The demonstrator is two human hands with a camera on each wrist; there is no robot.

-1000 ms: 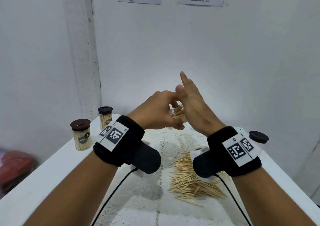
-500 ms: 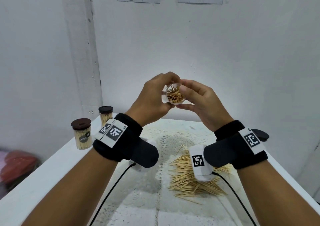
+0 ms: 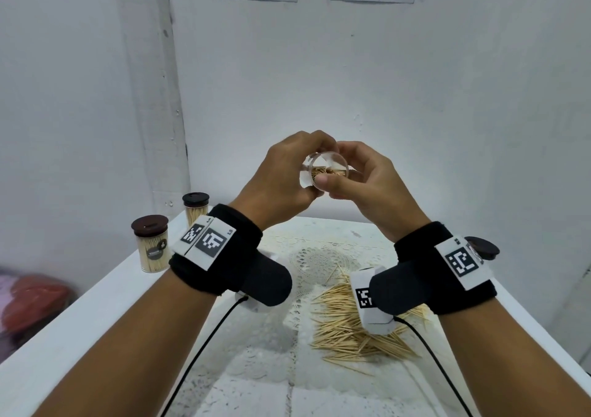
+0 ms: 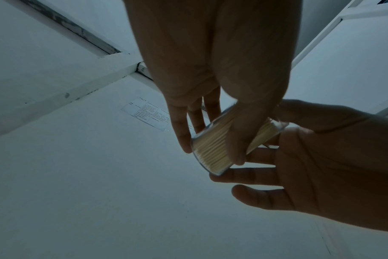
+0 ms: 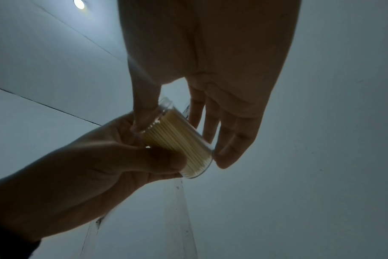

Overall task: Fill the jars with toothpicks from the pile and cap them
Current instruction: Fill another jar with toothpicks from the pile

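A clear jar (image 3: pixel 326 173), uncapped and packed with toothpicks, is held up in the air over the table with its mouth tilted toward me. My left hand (image 3: pixel 297 173) grips its body from the left, thumb across the side of the jar (image 4: pixel 213 154). My right hand (image 3: pixel 348 176) pinches the jar (image 5: pixel 179 142) near the rim, thumb in front and fingers behind. The toothpick pile (image 3: pixel 345 330) lies on the table below my right wrist. A loose dark cap (image 3: pixel 483 248) sits at the table's right edge.
Two filled jars with dark caps (image 3: pixel 150 247) (image 3: pixel 195 208) stand along the left edge of the white table (image 3: pixel 80 320). A lace mat (image 3: pixel 319 256) covers the table's middle. Walls close in behind and to the left.
One second ago my right hand lay flat over the jar's mouth, lower down. Both hands have since lifted the jar, and the right hand now pinches it at the rim.
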